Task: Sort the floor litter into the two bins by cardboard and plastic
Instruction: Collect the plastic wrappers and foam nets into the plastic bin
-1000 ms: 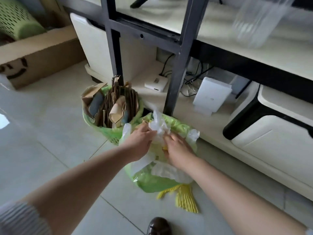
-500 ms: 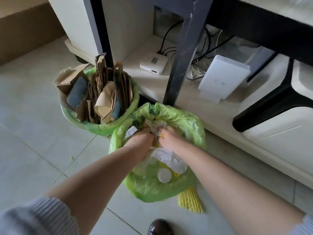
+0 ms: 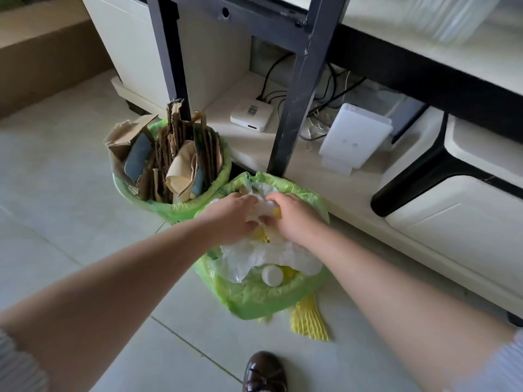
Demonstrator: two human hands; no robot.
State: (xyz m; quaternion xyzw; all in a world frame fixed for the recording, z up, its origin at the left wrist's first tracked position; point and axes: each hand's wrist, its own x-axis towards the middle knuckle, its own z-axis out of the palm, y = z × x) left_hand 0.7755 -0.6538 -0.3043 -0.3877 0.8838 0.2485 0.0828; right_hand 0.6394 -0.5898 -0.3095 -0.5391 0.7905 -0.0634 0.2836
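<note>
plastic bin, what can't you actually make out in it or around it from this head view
- Plastic bin: its deeper contents are hidden under the white plastic film.
- Left hand and right hand: the fingertips are buried in the crumpled film, so the exact grip is unclear.
- Yellow foam net: part of it is tucked under the bin.
- Clear item on the shelf: it is blurred and cut off by the top edge.

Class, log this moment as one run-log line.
step: pressing plastic down | left hand + right hand: in plastic bin, gripping white film | cardboard bin: full | yellow foam net: on floor
</note>
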